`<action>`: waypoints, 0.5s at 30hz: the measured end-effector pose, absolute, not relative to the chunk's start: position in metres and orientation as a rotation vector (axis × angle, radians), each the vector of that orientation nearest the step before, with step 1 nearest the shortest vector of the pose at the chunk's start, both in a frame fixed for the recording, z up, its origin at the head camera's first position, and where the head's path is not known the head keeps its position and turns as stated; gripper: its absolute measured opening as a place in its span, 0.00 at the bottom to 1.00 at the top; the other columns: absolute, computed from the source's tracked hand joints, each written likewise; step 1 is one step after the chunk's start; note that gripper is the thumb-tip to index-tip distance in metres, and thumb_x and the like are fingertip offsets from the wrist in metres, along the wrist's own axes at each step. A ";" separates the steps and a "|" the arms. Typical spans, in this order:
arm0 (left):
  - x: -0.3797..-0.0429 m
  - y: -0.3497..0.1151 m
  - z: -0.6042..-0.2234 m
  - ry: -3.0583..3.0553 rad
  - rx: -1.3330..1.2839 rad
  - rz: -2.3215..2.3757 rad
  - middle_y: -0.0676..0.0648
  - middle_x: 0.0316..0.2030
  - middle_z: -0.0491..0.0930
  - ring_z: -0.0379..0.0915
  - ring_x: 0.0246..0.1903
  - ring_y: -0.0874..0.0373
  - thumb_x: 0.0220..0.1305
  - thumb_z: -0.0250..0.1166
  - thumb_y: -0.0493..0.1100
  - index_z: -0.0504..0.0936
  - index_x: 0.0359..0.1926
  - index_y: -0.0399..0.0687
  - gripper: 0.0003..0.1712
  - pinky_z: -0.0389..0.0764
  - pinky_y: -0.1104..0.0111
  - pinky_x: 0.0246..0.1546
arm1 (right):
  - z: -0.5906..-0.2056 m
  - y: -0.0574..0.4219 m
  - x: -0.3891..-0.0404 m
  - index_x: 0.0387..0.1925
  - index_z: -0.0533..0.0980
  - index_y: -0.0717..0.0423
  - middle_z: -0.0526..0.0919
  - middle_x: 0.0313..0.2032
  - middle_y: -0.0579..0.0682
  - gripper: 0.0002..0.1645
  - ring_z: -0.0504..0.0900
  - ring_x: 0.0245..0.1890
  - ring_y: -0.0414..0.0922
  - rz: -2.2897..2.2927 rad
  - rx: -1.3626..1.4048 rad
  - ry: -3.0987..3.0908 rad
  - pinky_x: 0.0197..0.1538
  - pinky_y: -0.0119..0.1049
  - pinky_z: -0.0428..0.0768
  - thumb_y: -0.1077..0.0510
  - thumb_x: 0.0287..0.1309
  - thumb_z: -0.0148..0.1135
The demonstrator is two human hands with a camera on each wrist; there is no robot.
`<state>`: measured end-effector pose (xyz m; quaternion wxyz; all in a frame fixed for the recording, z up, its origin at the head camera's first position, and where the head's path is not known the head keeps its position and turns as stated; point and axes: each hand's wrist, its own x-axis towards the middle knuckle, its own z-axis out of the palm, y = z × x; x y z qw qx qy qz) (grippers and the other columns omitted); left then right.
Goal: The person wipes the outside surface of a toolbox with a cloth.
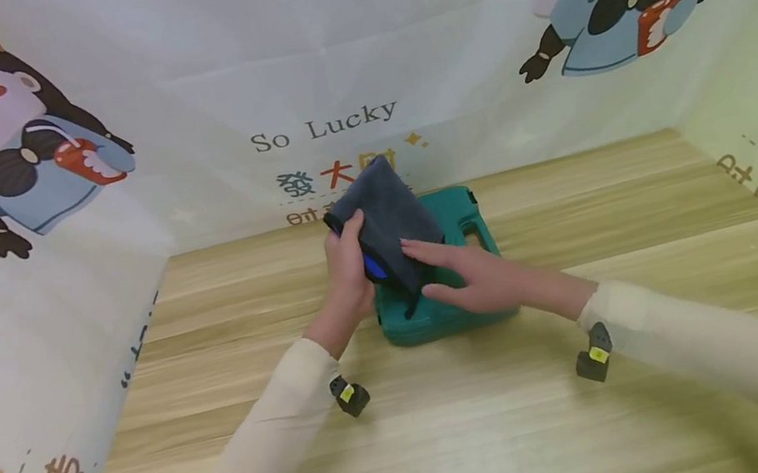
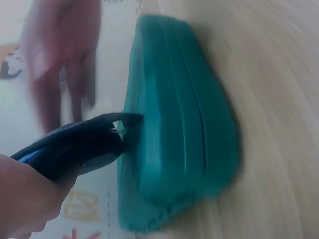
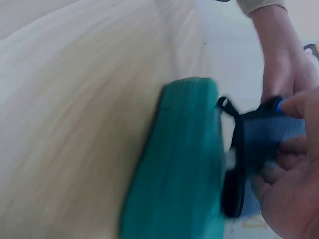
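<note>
A dark grey-blue cloth item with black edging and a small black loop [image 1: 389, 205] is held tilted above a teal plastic case [image 1: 439, 317]. My left hand [image 1: 346, 263] grips its left edge, thumb on the front face. A bright blue part [image 1: 374, 267] shows along that edge, near the left thumb. Over the lower right of the cloth item lies my right hand [image 1: 473, 275], its fingers extended and fingertips at the surface. In the left wrist view the cloth item [image 2: 75, 144] appears edge-on, its loop overlapping the case [image 2: 169, 119]. The right wrist view is blurred.
The teal case lies on a wood-grain table [image 1: 249, 318], its handle cut-out on the right side. A printed cloth backdrop [image 1: 189, 109] with cartoon figures and lettering rises behind the table and along both sides. Small black cameras [image 1: 350, 396] sit at both wrists.
</note>
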<state>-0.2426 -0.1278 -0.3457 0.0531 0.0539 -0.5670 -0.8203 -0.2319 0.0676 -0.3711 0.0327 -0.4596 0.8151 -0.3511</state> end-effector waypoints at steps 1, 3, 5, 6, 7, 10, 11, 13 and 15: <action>-0.243 -0.134 -0.345 -1.734 0.172 -2.477 0.44 0.51 0.71 0.70 0.48 0.54 0.67 0.53 0.48 0.64 0.59 0.42 0.24 0.71 0.67 0.48 | -0.373 0.073 -0.230 0.70 0.51 0.54 0.52 0.69 0.50 0.36 0.51 0.66 0.41 -1.040 -1.403 2.498 0.62 0.42 0.59 0.48 0.66 0.50; -0.245 -0.147 -0.343 -1.756 0.194 -2.438 0.44 0.51 0.71 0.70 0.48 0.54 0.67 0.53 0.49 0.64 0.59 0.44 0.24 0.71 0.66 0.48 | -0.378 0.084 -0.228 0.70 0.52 0.54 0.52 0.69 0.50 0.37 0.50 0.67 0.43 -0.966 -1.366 2.488 0.62 0.44 0.57 0.46 0.66 0.49; -0.247 -0.160 -0.341 -1.776 0.219 -2.389 0.44 0.51 0.70 0.69 0.49 0.53 0.67 0.53 0.50 0.63 0.60 0.45 0.24 0.71 0.66 0.48 | -0.384 0.095 -0.226 0.70 0.52 0.54 0.50 0.70 0.50 0.38 0.47 0.67 0.45 -0.902 -1.317 2.512 0.63 0.47 0.56 0.44 0.66 0.49; -0.248 -0.166 -0.340 -1.794 0.241 -2.360 0.45 0.52 0.70 0.68 0.49 0.53 0.67 0.53 0.50 0.63 0.60 0.46 0.24 0.70 0.66 0.48 | -0.387 0.101 -0.225 0.70 0.51 0.54 0.49 0.70 0.50 0.39 0.45 0.68 0.47 -0.888 -1.290 2.525 0.63 0.48 0.55 0.43 0.65 0.50; -0.250 -0.173 -0.340 -1.810 0.262 -2.325 0.45 0.52 0.69 0.68 0.50 0.54 0.67 0.52 0.51 0.62 0.61 0.47 0.25 0.70 0.66 0.49 | -0.390 0.106 -0.225 0.70 0.51 0.56 0.48 0.70 0.52 0.40 0.44 0.68 0.48 -0.877 -1.274 2.542 0.63 0.49 0.53 0.43 0.65 0.50; -0.255 -0.188 -0.341 -1.851 0.306 -2.220 0.45 0.54 0.69 0.68 0.51 0.55 0.68 0.52 0.50 0.62 0.62 0.45 0.26 0.69 0.66 0.50 | -0.398 0.121 -0.225 0.70 0.49 0.57 0.44 0.71 0.53 0.45 0.40 0.68 0.52 -0.835 -1.198 2.596 0.63 0.51 0.51 0.39 0.62 0.51; -0.256 -0.191 -0.342 -1.870 0.320 -2.180 0.45 0.54 0.69 0.68 0.51 0.55 0.68 0.52 0.50 0.62 0.62 0.44 0.26 0.69 0.67 0.50 | -0.401 0.125 -0.225 0.70 0.48 0.58 0.42 0.71 0.54 0.47 0.39 0.68 0.53 -0.832 -1.173 2.604 0.63 0.52 0.51 0.37 0.61 0.52; -0.262 -0.197 -0.347 -1.913 0.321 -2.087 0.44 0.55 0.70 0.68 0.52 0.55 0.68 0.51 0.49 0.63 0.62 0.42 0.26 0.68 0.68 0.51 | -0.407 0.131 -0.225 0.71 0.44 0.57 0.38 0.71 0.55 0.52 0.37 0.68 0.53 -0.830 -1.134 2.613 0.63 0.51 0.52 0.35 0.58 0.53; -0.267 -0.200 -0.354 -1.951 0.307 -2.004 0.43 0.56 0.70 0.68 0.53 0.55 0.69 0.51 0.47 0.64 0.62 0.40 0.25 0.67 0.69 0.52 | -0.413 0.134 -0.225 0.71 0.40 0.54 0.35 0.71 0.55 0.55 0.37 0.68 0.53 -0.835 -1.103 2.620 0.63 0.51 0.53 0.33 0.56 0.54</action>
